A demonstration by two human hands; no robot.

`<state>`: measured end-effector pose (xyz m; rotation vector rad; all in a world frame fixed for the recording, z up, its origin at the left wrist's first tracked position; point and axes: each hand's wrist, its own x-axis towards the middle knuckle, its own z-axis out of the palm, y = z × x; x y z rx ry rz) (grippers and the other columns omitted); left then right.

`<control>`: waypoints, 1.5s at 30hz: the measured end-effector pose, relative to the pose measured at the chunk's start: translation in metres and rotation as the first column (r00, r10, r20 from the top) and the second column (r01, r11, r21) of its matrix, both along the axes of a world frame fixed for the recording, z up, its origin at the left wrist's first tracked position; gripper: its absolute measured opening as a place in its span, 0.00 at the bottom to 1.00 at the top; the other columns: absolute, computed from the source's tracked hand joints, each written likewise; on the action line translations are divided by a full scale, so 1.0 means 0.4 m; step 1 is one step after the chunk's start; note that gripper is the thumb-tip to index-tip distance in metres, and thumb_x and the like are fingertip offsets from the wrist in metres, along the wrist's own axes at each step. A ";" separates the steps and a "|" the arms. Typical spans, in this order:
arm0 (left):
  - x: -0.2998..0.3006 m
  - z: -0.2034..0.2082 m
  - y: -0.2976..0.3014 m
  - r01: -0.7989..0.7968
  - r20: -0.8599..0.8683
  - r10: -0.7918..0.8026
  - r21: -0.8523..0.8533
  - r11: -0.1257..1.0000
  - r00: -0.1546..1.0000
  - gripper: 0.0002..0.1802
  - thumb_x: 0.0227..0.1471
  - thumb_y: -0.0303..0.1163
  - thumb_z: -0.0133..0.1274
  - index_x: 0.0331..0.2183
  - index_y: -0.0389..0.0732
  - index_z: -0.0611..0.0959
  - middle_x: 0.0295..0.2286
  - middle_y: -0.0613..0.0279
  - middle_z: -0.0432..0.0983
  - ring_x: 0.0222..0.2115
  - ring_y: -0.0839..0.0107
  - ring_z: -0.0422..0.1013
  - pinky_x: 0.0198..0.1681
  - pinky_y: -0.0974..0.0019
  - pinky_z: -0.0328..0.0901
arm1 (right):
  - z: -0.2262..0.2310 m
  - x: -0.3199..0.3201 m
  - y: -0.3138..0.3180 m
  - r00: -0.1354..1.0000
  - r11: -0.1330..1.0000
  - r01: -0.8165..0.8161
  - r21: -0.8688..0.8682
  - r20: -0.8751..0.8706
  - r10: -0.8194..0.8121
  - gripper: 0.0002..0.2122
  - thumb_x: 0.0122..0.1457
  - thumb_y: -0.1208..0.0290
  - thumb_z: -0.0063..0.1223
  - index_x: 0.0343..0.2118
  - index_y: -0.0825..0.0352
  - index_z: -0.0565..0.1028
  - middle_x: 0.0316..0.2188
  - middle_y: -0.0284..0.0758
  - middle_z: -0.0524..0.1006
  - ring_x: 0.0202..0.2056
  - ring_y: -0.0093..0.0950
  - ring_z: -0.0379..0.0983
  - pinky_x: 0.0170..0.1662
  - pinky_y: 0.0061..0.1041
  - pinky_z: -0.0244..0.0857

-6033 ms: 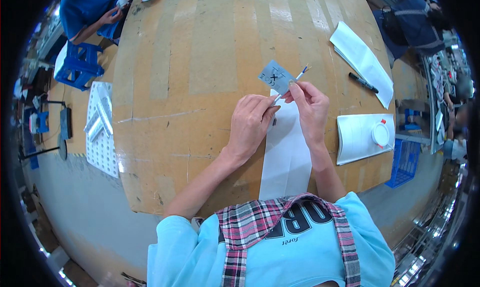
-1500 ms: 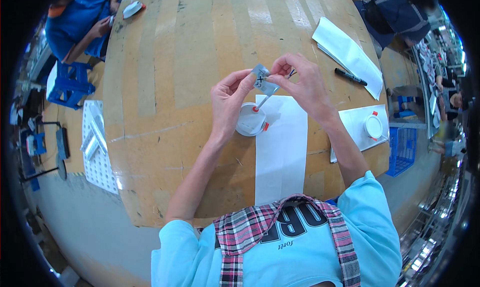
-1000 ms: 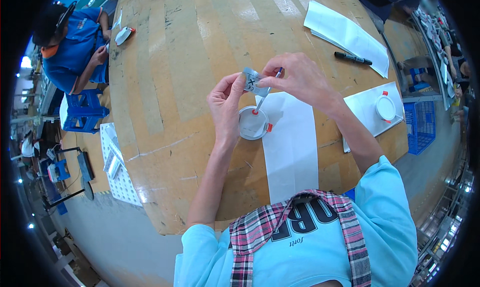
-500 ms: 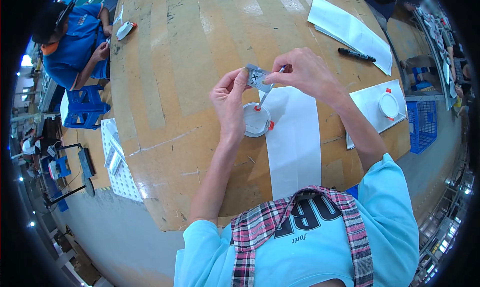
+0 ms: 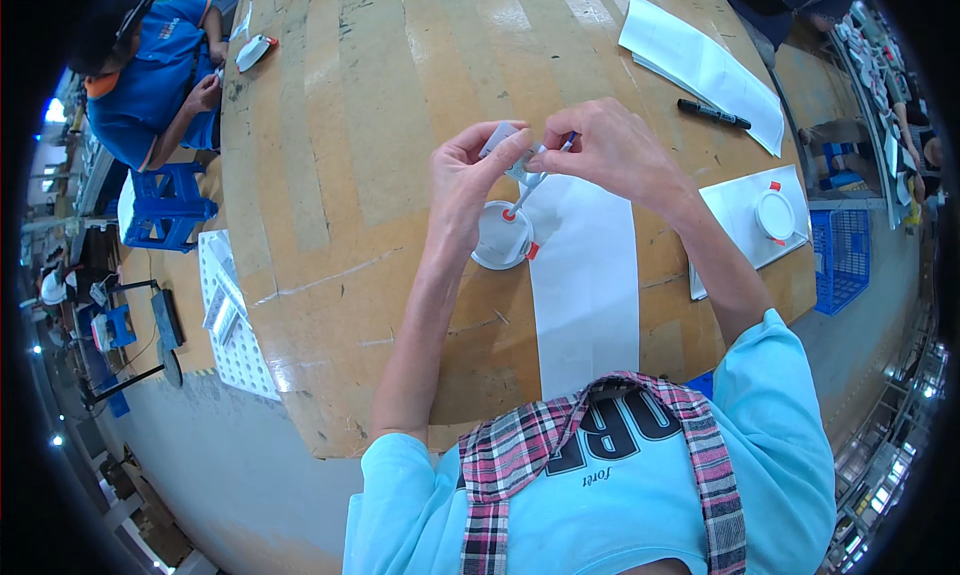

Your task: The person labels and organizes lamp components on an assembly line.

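Observation:
My left hand (image 5: 458, 185) is closed around a small grey-white box (image 5: 499, 138), which its fingers partly cover. Right beside it, my right hand (image 5: 618, 157) pinches at the box's right end, where a thin white lead (image 5: 570, 141) shows between the fingers. What exactly the right fingertips hold is too small to make out. Below both hands, a round white downlight (image 5: 490, 247) with red-orange clips lies on the wooden table (image 5: 350, 195). A white cable (image 5: 526, 197) runs from it up to my hands.
A white paper strip (image 5: 590, 295) lies under my right arm. To the right, another downlight (image 5: 775, 215) rests on white sheets (image 5: 718, 215); beyond are a black marker (image 5: 713, 113) and folded paper (image 5: 700, 60). A co-worker (image 5: 165, 70) sits far left, near a blue stool (image 5: 165, 205).
My left hand has turned and shifted slightly right, tilting the box so its marked face no longer shows. The downlight has moved a little to the left. My right hand stays nearly in place.

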<state>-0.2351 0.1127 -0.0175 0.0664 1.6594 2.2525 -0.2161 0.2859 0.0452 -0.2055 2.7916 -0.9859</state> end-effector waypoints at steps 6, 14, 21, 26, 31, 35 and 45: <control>0.004 0.003 0.007 -0.103 -0.070 0.098 -0.075 0.992 0.993 0.12 0.49 0.35 0.61 0.27 0.34 0.84 0.23 0.64 0.78 0.27 0.81 0.71 0.33 0.75 0.63 | 0.006 0.006 -0.013 0.995 0.997 0.076 -0.014 0.065 -0.075 0.13 0.49 0.60 0.59 0.23 0.67 0.79 0.17 0.36 0.74 0.21 0.30 0.70 0.26 0.29 0.61; 0.001 -0.023 -0.047 -0.053 0.026 0.054 -0.036 0.998 0.998 0.14 0.55 0.38 0.53 0.32 0.35 0.84 0.28 0.62 0.79 0.31 0.77 0.73 0.39 0.71 0.67 | -0.021 0.004 0.015 0.991 0.998 0.059 0.004 0.122 -0.059 0.16 0.48 0.58 0.61 0.23 0.70 0.79 0.18 0.37 0.76 0.22 0.28 0.72 0.27 0.27 0.62; 0.023 -0.050 -0.042 0.111 0.008 -0.111 -0.135 0.985 0.994 0.11 0.52 0.35 0.58 0.31 0.35 0.83 0.26 0.62 0.79 0.31 0.77 0.75 0.34 0.75 0.68 | -0.013 0.007 0.010 0.985 0.998 0.068 0.005 0.157 -0.068 0.16 0.48 0.58 0.62 0.23 0.70 0.80 0.18 0.36 0.76 0.23 0.26 0.72 0.28 0.25 0.64; 0.026 -0.056 -0.041 0.081 -0.002 -0.081 -0.017 0.997 0.997 0.12 0.52 0.34 0.58 0.31 0.34 0.83 0.27 0.61 0.79 0.31 0.77 0.75 0.35 0.73 0.68 | -0.030 0.014 0.027 0.978 0.997 0.080 -0.012 0.194 -0.076 0.16 0.49 0.59 0.61 0.24 0.71 0.80 0.16 0.35 0.74 0.21 0.24 0.70 0.26 0.24 0.62; 0.067 -0.039 -0.050 0.119 0.078 -0.116 -0.030 0.992 0.990 0.13 0.50 0.34 0.59 0.32 0.33 0.83 0.32 0.58 0.80 0.32 0.74 0.75 0.37 0.69 0.69 | -0.041 0.010 0.052 0.974 0.998 0.060 -0.016 0.220 -0.055 0.15 0.49 0.60 0.60 0.25 0.72 0.79 0.15 0.33 0.71 0.20 0.22 0.65 0.25 0.24 0.58; 0.119 -0.045 -0.065 0.051 -0.407 -0.313 -0.538 0.841 0.858 0.13 0.45 0.30 0.61 0.34 0.34 0.82 0.30 0.57 0.78 0.30 0.67 0.73 0.36 0.65 0.67 | -0.035 -0.015 0.058 0.967 0.996 -0.059 -0.071 0.243 0.075 0.15 0.48 0.61 0.60 0.25 0.72 0.79 0.16 0.32 0.71 0.20 0.20 0.64 0.25 0.23 0.57; 0.127 -0.047 -0.070 0.108 -0.377 -0.313 -0.474 0.874 0.872 0.09 0.50 0.29 0.56 0.32 0.33 0.82 0.27 0.58 0.77 0.30 0.66 0.73 0.36 0.65 0.66 | 0.004 -0.089 0.053 0.906 0.976 -0.198 0.090 0.397 0.147 0.15 0.54 0.61 0.56 0.29 0.72 0.80 0.21 0.30 0.76 0.25 0.18 0.68 0.29 0.20 0.62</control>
